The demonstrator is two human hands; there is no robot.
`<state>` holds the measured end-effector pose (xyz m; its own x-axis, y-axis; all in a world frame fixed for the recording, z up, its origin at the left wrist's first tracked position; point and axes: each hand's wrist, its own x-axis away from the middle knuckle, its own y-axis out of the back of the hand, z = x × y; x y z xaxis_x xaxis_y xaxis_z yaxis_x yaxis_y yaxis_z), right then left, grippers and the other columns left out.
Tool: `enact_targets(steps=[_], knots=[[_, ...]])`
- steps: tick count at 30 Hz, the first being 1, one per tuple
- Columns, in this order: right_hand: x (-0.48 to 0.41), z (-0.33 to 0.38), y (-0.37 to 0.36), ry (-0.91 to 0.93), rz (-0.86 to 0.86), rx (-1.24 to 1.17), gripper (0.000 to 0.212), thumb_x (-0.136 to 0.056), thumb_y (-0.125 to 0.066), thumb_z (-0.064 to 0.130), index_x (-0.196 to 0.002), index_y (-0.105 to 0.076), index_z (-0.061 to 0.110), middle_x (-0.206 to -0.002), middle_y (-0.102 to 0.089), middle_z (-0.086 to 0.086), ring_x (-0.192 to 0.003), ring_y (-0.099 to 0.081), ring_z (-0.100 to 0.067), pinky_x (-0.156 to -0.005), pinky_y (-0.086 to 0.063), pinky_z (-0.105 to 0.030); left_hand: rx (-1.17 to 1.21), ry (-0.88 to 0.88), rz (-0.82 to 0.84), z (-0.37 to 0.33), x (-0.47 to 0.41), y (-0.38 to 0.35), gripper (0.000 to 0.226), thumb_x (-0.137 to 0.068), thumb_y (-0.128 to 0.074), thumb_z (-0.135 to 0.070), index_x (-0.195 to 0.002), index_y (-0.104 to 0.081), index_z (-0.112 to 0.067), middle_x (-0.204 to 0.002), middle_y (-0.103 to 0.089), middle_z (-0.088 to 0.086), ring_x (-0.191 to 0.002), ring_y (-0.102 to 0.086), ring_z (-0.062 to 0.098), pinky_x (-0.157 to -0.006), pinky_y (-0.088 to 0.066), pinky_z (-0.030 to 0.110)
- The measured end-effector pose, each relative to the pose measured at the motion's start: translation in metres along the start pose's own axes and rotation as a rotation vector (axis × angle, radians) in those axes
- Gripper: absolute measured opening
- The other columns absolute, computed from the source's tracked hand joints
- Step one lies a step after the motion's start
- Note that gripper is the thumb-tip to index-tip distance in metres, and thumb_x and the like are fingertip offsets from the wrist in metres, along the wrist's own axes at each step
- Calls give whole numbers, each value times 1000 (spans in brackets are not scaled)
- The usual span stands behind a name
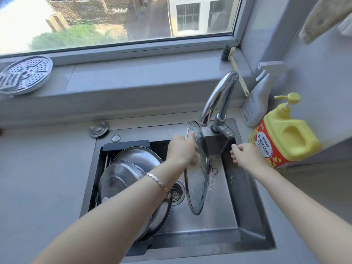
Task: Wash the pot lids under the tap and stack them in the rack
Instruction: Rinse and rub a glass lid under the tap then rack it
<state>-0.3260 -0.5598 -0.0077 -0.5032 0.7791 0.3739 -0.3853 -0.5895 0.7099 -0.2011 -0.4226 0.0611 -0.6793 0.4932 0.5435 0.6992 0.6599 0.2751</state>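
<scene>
My left hand (182,149) grips a glass pot lid (196,187) with a metal rim, holding it on edge under the chrome tap (217,98). Water runs from the spout over the lid and splashes into the steel sink (219,212). My right hand (245,154) hovers just right of the lid, near the tap lever, with fingers loosely curled and nothing in them. At the sink's left side several steel lids (139,159) lean stacked in a dark rack (125,145); my left forearm hides part of them.
A yellow pump bottle of dish soap (285,134) and a white spray bottle (255,103) stand on the counter at right. A perforated steamer plate (24,74) lies on the window ledge at left. A brush (234,67) leans in the window corner. The drain (178,191) sits mid-sink.
</scene>
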Motion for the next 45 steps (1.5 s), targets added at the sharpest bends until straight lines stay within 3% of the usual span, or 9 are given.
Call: enact_targets(steps=[2,5,11,17,21,26,31,39,45], knots=[[-8,-7,-2,-53,11,-56,36,-93,-41,19,-79,-62,-6,-76,-61,-23,-73,-59,-33,-66,-43,-33,-38,-2,34,-3,-1,-6,45,-97,-39,-36,-87,-59,3,-69,-67,21,-63,-67,34,-69,-59,46],[-16,-4,-7,-123,52,-171,37,-92,-43,15,-123,-53,-2,-116,-60,-18,-103,-59,-32,-93,-46,-40,-50,-18,40,-2,3,-2,43,-98,-39,-35,-89,-59,2,-72,-69,21,-65,-68,33,-68,-59,42],[-27,33,-25,-285,-16,-471,31,-86,-41,6,-115,-53,6,-100,-50,-11,-93,-52,-29,-81,-42,-34,81,-20,-28,12,31,29,35,-98,-41,-29,-82,-56,-2,-71,-66,26,-56,-61,30,-64,-57,43],[-19,62,-26,-220,110,-261,46,-94,-39,7,-139,-33,5,-139,-39,-15,-116,-42,-29,-93,-34,-29,97,-16,-76,13,40,53,35,-98,-42,-26,-86,-56,3,-78,-64,36,-61,-62,35,-70,-54,53],[-12,71,-19,-230,319,-146,54,-89,-56,26,-135,-36,6,-140,-39,-11,-119,-44,-28,-92,-44,-36,94,-27,-77,12,47,59,35,-98,-41,-26,-84,-56,2,-75,-65,33,-59,-62,33,-64,-55,44],[41,71,-52,-72,587,-112,39,-92,-45,46,-109,-56,14,-101,-55,-3,-87,-58,-18,-76,-53,-32,127,-46,-94,13,61,72,37,-98,-42,-27,-93,-58,7,-67,-66,26,-50,-62,28,-58,-55,38],[76,57,-80,2,457,-267,36,-96,-39,33,-67,-47,13,-67,-54,-3,-60,-54,-15,-55,-46,-21,154,-64,-119,17,77,82,39,-99,-41,-25,-94,-58,9,-79,-66,34,-55,-62,30,-70,-56,49],[99,69,-85,61,322,-299,49,-98,-33,36,-55,-41,13,-54,-46,-5,-52,-44,-18,-60,-35,-30,181,-95,-93,17,91,83,30,-96,-44,-19,-74,-55,-1,-63,-62,24,-41,-58,22,-56,-52,32],[108,67,-74,84,274,-462,50,-96,-44,27,-48,-38,16,-42,-39,6,-46,-38,-15,-62,-35,-30,183,-137,-39,17,101,90,28,-96,-44,-19,-84,-57,2,-71,-65,26,-54,-63,29,-59,-54,36]])
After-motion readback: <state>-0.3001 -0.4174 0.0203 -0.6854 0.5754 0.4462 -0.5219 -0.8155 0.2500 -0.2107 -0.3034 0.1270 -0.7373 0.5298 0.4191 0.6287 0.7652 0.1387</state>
